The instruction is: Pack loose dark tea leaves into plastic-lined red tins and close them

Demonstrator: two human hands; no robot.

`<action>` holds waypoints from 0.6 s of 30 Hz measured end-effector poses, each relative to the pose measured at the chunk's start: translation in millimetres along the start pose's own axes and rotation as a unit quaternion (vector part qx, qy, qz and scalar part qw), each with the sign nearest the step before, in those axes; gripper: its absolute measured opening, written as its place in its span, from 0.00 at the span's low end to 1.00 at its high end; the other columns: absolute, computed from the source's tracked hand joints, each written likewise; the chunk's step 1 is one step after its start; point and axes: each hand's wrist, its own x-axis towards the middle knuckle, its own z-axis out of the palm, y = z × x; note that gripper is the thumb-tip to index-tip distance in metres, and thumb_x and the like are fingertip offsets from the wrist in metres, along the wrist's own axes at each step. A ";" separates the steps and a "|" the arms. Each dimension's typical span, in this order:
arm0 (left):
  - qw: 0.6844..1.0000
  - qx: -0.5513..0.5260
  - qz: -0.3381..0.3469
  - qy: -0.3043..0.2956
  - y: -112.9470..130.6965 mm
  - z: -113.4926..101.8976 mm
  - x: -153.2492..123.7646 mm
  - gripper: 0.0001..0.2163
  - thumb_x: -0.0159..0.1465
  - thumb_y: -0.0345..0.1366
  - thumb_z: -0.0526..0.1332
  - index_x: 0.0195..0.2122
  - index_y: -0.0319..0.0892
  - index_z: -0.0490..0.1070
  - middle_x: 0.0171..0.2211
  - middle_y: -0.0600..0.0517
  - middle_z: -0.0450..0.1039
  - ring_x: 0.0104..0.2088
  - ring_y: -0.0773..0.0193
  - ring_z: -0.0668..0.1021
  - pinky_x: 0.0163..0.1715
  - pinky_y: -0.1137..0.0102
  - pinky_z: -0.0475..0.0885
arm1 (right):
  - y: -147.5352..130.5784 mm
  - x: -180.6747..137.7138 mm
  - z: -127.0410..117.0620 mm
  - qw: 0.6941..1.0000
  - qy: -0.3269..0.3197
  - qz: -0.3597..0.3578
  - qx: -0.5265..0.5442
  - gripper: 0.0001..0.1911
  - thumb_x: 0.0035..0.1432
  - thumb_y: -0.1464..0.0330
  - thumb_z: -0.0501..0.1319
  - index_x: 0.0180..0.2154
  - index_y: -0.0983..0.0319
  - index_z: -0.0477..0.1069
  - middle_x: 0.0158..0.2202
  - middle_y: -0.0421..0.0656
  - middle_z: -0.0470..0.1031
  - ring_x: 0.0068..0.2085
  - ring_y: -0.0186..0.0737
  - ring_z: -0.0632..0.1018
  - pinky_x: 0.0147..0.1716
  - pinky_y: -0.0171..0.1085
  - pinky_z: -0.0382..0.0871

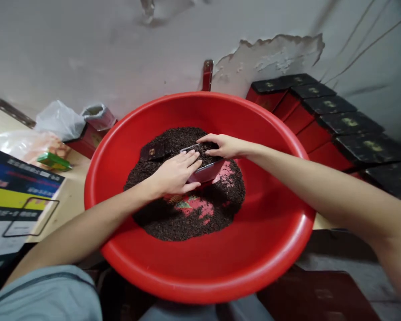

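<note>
Peeling wall (267,58) behind red basin (203,272); left hand (178,173), right hand (226,146) on box (207,172).

Peeling plaster (270,55) scarred the wall (103,53) at upper right. A printed panel (13,191) filled the left edge; nearby lay a green packet (55,161) and a translucent plastic bag (60,119).

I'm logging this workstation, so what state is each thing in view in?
Red basin: open side up
Dark leaves: loose, in the basin and box
Box: open, leaves inside
Left hand: spread, over the box's left end
Right hand: curved, at the box's far side
Black lid: lying on the leaves
Black-lidded boxes: closed, lined up
Plastic bag: crumpled
Wall: plaster peeling
</note>
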 end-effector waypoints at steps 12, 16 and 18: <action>0.998 -0.010 -0.030 0.049 -19.9 8.0 4.8 0.40 0.74 0.54 0.58 0.76 0.31 0.50 0.76 0.24 0.49 0.77 0.39 0.52 0.72 0.40 0.57 | -24.6 1.0 -23.7 0.991 0.002 0.105 0.079 0.27 0.64 0.71 0.66 0.64 0.62 0.74 0.61 0.47 0.80 0.58 0.46 0.81 0.59 0.38 0.74; 0.992 -0.018 0.092 0.084 20.9 7.6 13.7 0.34 0.75 0.49 0.60 0.76 0.37 0.54 0.74 0.30 0.57 0.77 0.42 0.55 0.74 0.41 0.53 | -15.8 4.5 -38.0 0.987 0.131 0.086 -0.028 0.27 0.69 0.60 0.65 0.65 0.64 0.73 0.61 0.53 0.79 0.61 0.50 0.79 0.64 0.43 0.70; 0.987 -0.057 0.151 0.000 54.0 25.4 27.1 0.30 0.75 0.49 0.60 0.74 0.41 0.61 0.73 0.34 0.63 0.75 0.46 0.61 0.75 0.47 0.55 | -4.4 8.0 -44.0 0.977 0.191 0.065 -0.067 0.28 0.67 0.58 0.66 0.65 0.62 0.74 0.61 0.52 0.78 0.61 0.51 0.78 0.66 0.46 0.69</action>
